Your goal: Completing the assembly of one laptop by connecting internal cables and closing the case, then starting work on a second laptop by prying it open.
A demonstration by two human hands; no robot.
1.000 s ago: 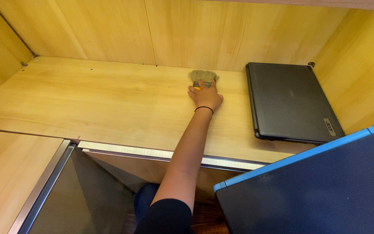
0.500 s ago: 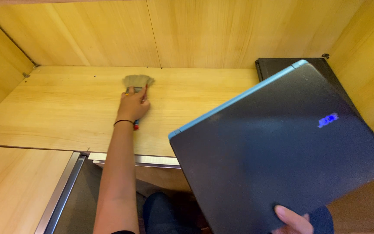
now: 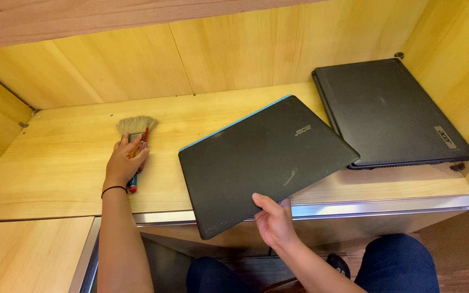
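Head view: left hand [image 3: 121,165] fingers clamped on a brush [image 3: 135,133] resting on the bare wooden shelf [image 3: 61,163], right hand [image 3: 274,220] gripping a blue-edged laptop [image 3: 264,157] not yet laid flat beside the black laptop [image 3: 389,111]

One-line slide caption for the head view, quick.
Left hand presses a paintbrush on the wooden shelf; right hand holds a closed laptop beside another laptop.

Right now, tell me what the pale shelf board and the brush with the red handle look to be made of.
Pale shelf board: wood or wood-look laminate, smooth, grain lines showing. Brush with the red handle: tan bristles, natural or synthetic unclear; glossy handle, likely painted wood or plastic.
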